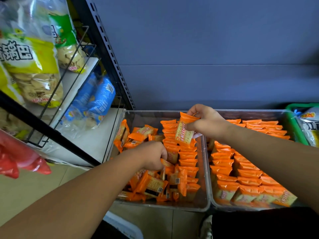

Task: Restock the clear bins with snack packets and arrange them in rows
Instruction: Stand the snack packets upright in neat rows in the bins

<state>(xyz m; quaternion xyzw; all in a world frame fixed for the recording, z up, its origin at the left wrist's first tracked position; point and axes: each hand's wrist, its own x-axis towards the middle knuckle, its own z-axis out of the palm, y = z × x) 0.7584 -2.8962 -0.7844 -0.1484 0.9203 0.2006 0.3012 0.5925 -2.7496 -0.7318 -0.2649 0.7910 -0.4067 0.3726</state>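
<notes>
Two hands, two packets: the fingers (192,125) of the right hand (207,124) pinched one orange packet (185,130) by its upper end, holding it upright just above the standing row (187,156) in the left clear bin (145,116). The left hand (151,156), fingers curled, gripped a loose packet (166,163) at the edge of the jumbled heap (151,185) filling that bin's left and near side.

The step in hand looked to be feeding the row. That is best done by lowering the held packet with its face parallel to its neighbours, then pressing it snug against the last one so the line runs straight and none topple. The heap crowded the row's near end, so the left hand would do well to draw those strays clear first.

The right clear bin (259,114) sat alongside, touching, already packed in neat rows. Bagged snacks (32,66) hung on a wire rack (74,80) to the left.
</notes>
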